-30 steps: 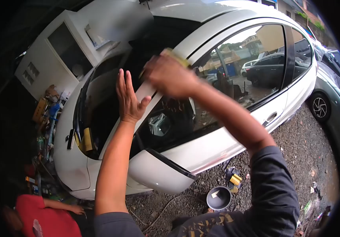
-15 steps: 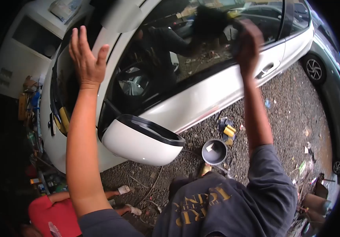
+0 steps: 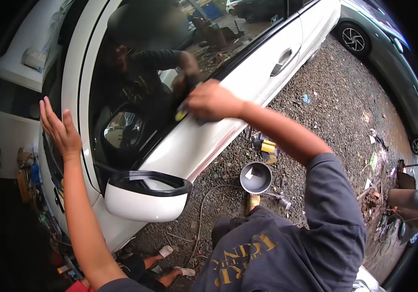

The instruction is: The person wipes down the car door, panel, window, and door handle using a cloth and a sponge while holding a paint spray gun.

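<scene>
My left hand (image 3: 62,129) is raised with its fingers stretched out, at the windshield side of the white car (image 3: 248,73); whether it touches the car I cannot tell. My right hand (image 3: 213,101) is closed around a dark pad with a yellow-green edge (image 3: 181,115), mostly hidden by the fingers and blurred. That pad is at the lower edge of the front side window (image 3: 150,92), where the glass meets the door. The white side mirror (image 3: 145,197) sticks out below, between my arms. A door handle (image 3: 284,62) lies to the right of my right hand.
A grey bucket (image 3: 256,177) with a pale piece inside stands on the gravel by my foot, with yellow items (image 3: 268,146) behind it. A hose (image 3: 204,207) runs across the ground. Another person's legs (image 3: 158,265) are at lower left. A dark car (image 3: 389,63) is parked at right.
My right hand has swept left and down along the window to its lower edge, with the pad in it. My left hand and the view have shifted; the car appears further left.
</scene>
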`<state>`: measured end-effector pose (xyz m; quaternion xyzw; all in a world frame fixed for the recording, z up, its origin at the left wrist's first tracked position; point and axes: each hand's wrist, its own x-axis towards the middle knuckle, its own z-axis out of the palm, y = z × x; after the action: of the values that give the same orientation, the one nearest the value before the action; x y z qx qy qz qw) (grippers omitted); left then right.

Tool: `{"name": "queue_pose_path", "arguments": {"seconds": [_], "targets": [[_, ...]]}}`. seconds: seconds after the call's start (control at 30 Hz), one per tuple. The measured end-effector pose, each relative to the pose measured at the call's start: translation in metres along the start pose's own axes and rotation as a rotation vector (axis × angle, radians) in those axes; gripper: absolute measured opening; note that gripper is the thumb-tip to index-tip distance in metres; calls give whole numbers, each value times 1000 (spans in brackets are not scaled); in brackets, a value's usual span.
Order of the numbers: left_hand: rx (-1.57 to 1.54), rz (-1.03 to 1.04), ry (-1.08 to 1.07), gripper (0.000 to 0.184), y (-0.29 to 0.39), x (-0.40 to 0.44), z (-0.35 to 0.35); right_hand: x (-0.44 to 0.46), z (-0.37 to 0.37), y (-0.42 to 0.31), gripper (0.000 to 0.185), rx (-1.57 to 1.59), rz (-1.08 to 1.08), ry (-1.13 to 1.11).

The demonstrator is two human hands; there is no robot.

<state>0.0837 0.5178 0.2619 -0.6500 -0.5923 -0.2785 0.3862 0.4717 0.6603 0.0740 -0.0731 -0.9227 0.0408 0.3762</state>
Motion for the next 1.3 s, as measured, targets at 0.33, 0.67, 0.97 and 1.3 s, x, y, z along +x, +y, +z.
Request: {"name": "queue_pose_path", "arguments": {"seconds": [0.33,0.67,0.97,1.3], "targets": [[-19,-15,-17,68,7,4,-2,-59,-62,146,25,-178,861,571],[-45,-39,-53,66,-2,2,-3,-20,28,5,22,-50,460,412],[-15,-58,-144,64,1,3,-4,-142,-158,342,32,-412,925,809],[-43,-21,-77,56,-11,-2,-2,-144,-174,274,27,258,1014,827]]}}
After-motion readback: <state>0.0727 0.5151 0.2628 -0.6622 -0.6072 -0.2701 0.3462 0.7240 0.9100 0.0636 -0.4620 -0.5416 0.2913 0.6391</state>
